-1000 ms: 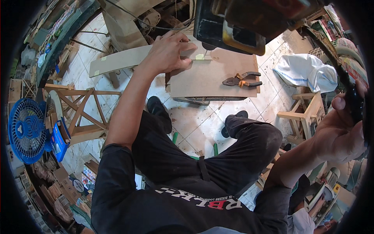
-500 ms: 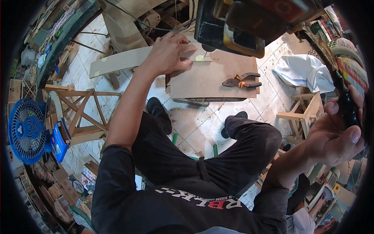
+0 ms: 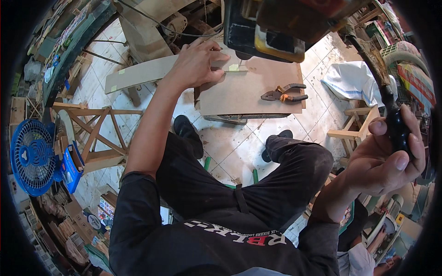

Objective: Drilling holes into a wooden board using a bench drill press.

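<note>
My left hand lies on a long, slightly curved beige board, its fingers bent down around the board. Small pale green tape pieces mark the board, one close beside the fingertips. Beneath that board is a flat brown panel on a machine's work table. Pliers with black and orange handles rest on the panel's right side. My right hand curls around the black knob of a lever. Overhead hangs a dark machine head with yellow edges, apparently a drill press; its tip is hard to make out.
To the left stand a blue fan and a wooden frame. A white cloth drapes beside a wooden stool on the right. Cables cross the upper left. Part of another person shows at the lower right.
My right hand and the lever have swung slightly left. The machine head appears a little further left and up. My left hand remains on the board.
</note>
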Available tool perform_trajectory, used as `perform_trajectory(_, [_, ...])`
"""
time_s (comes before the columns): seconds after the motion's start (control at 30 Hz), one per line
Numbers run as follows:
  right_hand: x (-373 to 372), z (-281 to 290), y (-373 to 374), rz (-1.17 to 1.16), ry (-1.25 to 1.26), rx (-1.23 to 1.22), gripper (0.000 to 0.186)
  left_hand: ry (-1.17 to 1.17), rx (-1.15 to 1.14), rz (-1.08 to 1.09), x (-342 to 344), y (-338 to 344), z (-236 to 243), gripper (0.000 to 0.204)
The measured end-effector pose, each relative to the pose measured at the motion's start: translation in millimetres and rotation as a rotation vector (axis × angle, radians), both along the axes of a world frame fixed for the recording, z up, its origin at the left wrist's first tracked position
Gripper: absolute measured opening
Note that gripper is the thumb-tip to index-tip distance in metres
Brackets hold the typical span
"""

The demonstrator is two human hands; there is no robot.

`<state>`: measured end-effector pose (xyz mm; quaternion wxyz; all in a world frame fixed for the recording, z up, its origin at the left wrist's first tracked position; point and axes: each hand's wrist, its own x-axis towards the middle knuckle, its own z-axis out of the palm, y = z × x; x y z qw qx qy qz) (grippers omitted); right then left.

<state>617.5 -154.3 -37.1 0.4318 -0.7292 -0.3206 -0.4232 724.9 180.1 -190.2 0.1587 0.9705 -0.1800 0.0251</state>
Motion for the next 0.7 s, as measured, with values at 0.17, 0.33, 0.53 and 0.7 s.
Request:
perform_trajectory(0.17, [-7.4, -10.9, 6.5, -0.061, 0.035, 0.093, 0.032, 0.006, -0.013, 0.013, -0.1, -1.6, -0.2, 0.046])
perform_trajectory(0.33, [-12.1, -29.1, 17.2, -0.062, 0.047, 0.099, 0.036, 0.024, 0.012, 0.035, -1.3, -3.3, 3.9, 0.046])
perform_trajectory(0.53, [-23.4, -42.8, 25.5, -0.009, 0.203, 0.147, 0.028, 0.033, 0.012, 0.044, -0.8, -5.2, 3.6, 0.046])
perform_trajectory(0.7, [-43.8, -25.2, 43.3, -0.085, 0.482, 0.254, 0.029, 0.046, 0.018, 0.049, 0.1, -5.9, 4.0, 0.048])
